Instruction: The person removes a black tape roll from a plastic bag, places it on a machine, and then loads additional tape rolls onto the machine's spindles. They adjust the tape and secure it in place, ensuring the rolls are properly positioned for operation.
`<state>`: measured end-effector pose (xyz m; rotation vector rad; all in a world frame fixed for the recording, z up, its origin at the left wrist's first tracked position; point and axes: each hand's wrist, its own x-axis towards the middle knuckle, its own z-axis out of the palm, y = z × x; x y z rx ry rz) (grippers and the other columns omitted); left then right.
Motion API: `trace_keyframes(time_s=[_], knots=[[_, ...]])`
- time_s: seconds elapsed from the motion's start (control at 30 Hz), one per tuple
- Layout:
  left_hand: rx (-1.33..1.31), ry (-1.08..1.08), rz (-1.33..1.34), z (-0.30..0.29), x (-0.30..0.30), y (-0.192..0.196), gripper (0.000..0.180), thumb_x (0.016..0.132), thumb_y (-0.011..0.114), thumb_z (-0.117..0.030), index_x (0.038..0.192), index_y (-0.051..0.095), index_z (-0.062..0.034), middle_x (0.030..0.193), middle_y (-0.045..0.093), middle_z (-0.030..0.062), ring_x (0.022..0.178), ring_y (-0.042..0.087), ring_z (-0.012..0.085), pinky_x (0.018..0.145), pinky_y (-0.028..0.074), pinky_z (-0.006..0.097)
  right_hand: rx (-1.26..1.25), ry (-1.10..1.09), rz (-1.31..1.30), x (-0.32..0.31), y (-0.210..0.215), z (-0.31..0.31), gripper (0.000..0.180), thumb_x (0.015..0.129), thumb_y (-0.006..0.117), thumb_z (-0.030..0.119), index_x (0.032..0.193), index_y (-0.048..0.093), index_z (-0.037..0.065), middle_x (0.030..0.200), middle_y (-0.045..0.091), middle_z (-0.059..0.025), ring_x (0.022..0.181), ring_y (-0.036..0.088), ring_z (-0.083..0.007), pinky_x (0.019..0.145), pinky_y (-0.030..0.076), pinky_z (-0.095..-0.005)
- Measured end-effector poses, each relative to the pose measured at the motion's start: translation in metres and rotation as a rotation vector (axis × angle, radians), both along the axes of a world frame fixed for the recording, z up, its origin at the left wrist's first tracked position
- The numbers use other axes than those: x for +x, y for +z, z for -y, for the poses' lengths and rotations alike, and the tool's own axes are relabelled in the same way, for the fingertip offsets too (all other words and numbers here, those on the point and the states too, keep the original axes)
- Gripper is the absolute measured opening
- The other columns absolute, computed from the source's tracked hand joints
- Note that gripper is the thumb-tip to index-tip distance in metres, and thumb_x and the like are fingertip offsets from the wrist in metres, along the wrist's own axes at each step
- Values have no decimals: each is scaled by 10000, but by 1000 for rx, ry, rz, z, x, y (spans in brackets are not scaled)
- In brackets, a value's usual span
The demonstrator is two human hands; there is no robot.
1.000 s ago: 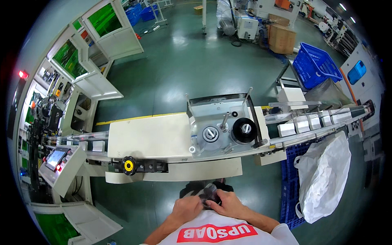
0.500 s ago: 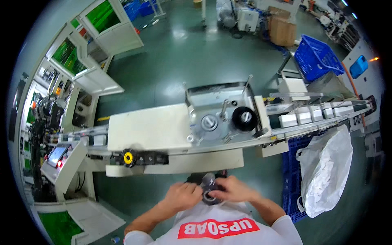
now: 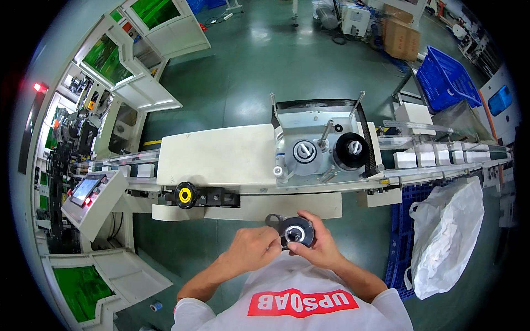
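A black round roll (image 3: 301, 231) with a silver ring around its dark hollow middle is in front of my chest. My right hand (image 3: 319, 243) grips it from the right, thumb on the near side and fingers around the far edge. My left hand (image 3: 253, 246) is closed at the roll's left edge, its fingers curled and pinched; what lies between them is hidden. A dark grey loop (image 3: 273, 221) stands out just beyond my left fingers, beside the roll. Whether it belongs to the roll, I cannot tell.
Ahead stands a cream machine (image 3: 218, 157) with a black reel (image 3: 350, 150), a grey reel (image 3: 303, 151) and a yellow-centred knob (image 3: 186, 195). White boxes (image 3: 426, 158) line the conveyor at right. A control screen (image 3: 85, 189) stands left; a white sack (image 3: 446, 237) lies on a blue pallet (image 3: 406, 220).
The roll has come up and a little right, tilting so that its silver ring shows more fully. My right hand has shifted round its right side; my left stays closed beside it. The view has shifted slightly.
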<state>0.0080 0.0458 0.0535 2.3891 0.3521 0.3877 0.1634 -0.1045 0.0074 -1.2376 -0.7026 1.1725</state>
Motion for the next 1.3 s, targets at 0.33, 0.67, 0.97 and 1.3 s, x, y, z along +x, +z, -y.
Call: trace_keyframes(time_s=[0.33, 0.67, 0.97, 1.3], knots=[[415, 47, -20, 4, -6, 6, 166, 700, 695, -127, 683, 537, -81, 601, 534, 71, 489, 546, 260, 478, 461, 367, -75, 262, 271, 25, 30, -4, 705, 814, 782, 95, 1423, 437, 3, 1099, 694, -167, 828, 722, -177, 701, 582, -286], [312, 110, 76, -22, -11, 29, 129, 673, 679, -54, 684, 551, -60, 600, 545, 94, 494, 553, 281, 479, 459, 379, -44, 210, -96, 31, 39, 1, 727, 841, 777, 55, 1451, 384, 10, 1273, 589, -146, 1042, 658, -198, 770, 622, -327], [169, 350, 100, -20, -23, 11, 106, 714, 660, -27, 687, 558, -41, 595, 567, 116, 503, 584, 295, 477, 479, 377, 4, 116, -197, 25, 37, 6, 762, 843, 778, 59, 1471, 346, 28, 1344, 521, -163, 1145, 613, -244, 811, 637, -387], [-296, 526, 141, -34, -20, -24, 135, 810, 607, -35, 695, 564, 20, 598, 596, 117, 510, 600, 183, 486, 471, 304, 100, 85, -430, 15, 17, -1, 818, 814, 814, 136, 1467, 331, 43, 1293, 537, -149, 1087, 640, -271, 742, 644, -429]])
